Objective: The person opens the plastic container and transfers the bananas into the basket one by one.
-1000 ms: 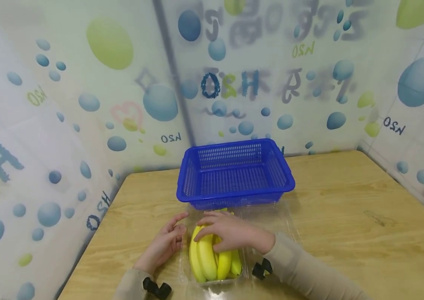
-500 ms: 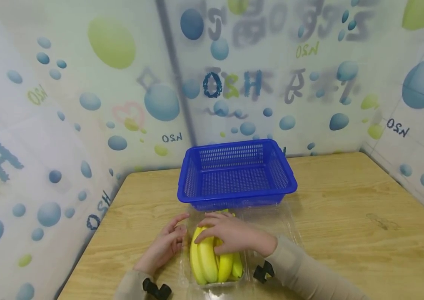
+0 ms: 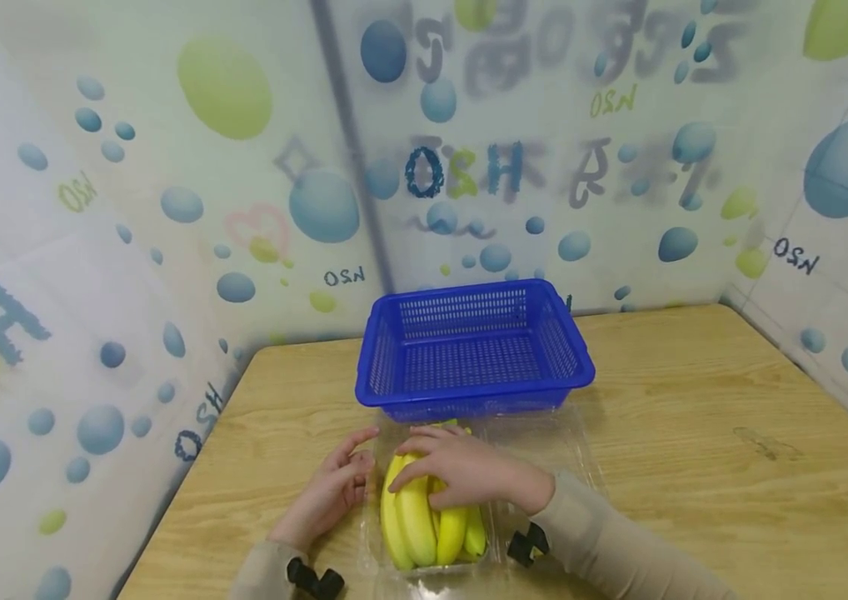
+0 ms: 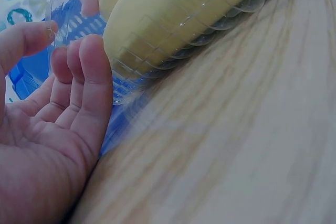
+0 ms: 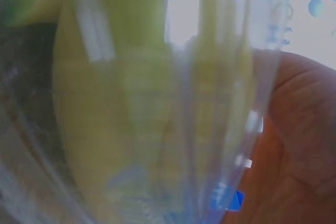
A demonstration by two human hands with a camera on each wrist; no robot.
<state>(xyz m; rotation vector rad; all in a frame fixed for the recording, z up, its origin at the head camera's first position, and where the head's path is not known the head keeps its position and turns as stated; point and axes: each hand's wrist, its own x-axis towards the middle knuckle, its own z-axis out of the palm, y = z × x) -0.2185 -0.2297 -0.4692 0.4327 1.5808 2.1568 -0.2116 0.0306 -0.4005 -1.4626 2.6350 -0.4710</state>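
Observation:
A bunch of yellow bananas lies in a clear plastic clamshell box at the front middle of the table. My right hand is over the bunch, its fingers and thumb curved around the upper part of the bananas. In the right wrist view, clear plastic stands between the camera and the bananas. My left hand is at the left wall of the box with its fingers loosely bent. The left wrist view shows its fingertips right at the ribbed plastic wall.
A blue slotted plastic basket stands right behind the box, with nothing in it. The lid half of the box spreads to the right under the right forearm. Patterned walls surround the wooden table at the back and sides.
The whole head view has shifted very slightly. Both hands, the bananas and the basket keep their places relative to each other.

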